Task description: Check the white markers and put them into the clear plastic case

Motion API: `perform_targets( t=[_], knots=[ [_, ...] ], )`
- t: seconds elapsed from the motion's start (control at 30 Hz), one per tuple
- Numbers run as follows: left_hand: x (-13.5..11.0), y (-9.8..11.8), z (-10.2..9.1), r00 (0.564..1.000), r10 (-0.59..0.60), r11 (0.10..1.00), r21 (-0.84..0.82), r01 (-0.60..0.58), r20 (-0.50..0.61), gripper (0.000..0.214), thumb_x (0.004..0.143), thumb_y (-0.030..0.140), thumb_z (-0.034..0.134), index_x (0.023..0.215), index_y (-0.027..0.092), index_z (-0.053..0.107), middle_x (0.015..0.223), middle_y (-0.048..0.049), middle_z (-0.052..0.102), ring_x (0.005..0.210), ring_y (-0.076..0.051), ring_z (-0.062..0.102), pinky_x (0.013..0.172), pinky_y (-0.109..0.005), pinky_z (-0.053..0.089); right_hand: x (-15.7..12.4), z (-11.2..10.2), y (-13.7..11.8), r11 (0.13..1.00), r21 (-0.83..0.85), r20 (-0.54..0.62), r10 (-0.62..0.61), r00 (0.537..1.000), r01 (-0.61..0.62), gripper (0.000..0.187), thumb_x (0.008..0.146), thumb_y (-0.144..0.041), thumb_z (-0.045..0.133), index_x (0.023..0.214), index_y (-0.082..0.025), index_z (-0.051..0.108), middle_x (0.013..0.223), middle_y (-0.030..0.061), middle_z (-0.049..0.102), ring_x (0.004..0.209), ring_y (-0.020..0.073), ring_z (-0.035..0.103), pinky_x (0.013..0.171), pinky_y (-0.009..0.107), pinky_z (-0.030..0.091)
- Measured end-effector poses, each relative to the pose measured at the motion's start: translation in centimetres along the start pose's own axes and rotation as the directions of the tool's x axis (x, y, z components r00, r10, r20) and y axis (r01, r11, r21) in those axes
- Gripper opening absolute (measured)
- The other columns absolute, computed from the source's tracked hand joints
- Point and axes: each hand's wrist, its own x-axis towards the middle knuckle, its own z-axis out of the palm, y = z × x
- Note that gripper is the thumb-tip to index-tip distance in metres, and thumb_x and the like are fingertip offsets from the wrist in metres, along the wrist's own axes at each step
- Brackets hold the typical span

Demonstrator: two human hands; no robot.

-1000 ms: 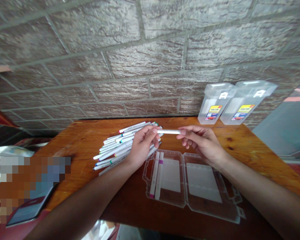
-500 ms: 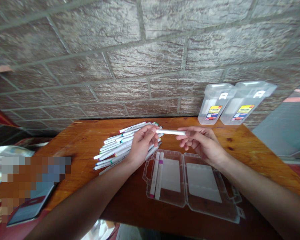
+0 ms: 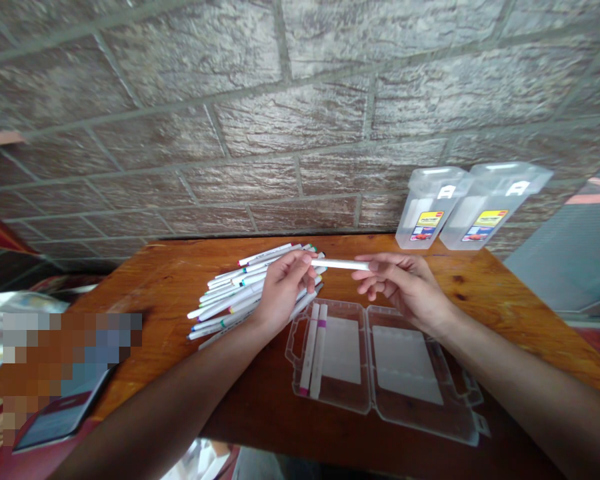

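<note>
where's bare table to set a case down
The brown wooden table is bare left of the pile of white markers and right of the open clear plastic case, near the two upright clear cases. Crowded mid-table: left hand and right hand hold a white marker over pile and case.

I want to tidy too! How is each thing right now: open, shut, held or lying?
White marker pen: held level between both hands.
Left hand: pinching its left end.
Right hand: fingertips on its right end.
Clear hinged plastic case: open flat.
Two pink-tipped white markers: lying in its left half.
Heap of white markers: loose on wooden table.
Two clear plastic boxes: shut, standing against brick wall.
</note>
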Motion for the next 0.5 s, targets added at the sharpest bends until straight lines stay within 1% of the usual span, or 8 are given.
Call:
perform_targets(
  t=[0.17,0.5],
  knots=[
    [0.0,0.06,0.0,1.0,0.001,1.0,0.004,-0.001,0.003,0.025,0.087,0.04,0.075,0.094,0.015,0.073,0.071,0.0017,0.06,0.053,-0.008,0.052,0.055,-0.023,0.041,-0.09,-0.01,-0.09,0.999,0.035,0.027,-0.008,1.0,0.007,0.023,0.073,-0.029,0.082,0.092,-0.017,0.083,0.083,0.0113,0.083,0.063,0.0202,0.077,0.053,0.026,0.058],
    [0.02,0.02,-0.07,1.0,-0.002,1.0,-0.019,0.003,0.005,0.025,0.087,0.04,0.076,0.094,0.016,0.074,0.07,0.0015,0.059,0.055,-0.008,0.052,0.054,-0.023,0.041,-0.14,-0.12,-0.11,0.999,0.035,0.055,-0.008,0.998,0.006,0.022,0.075,-0.028,0.078,0.094,-0.018,0.083,0.087,0.0119,0.083,0.067,0.0215,0.078,0.057,0.029,0.061]
  ],
)
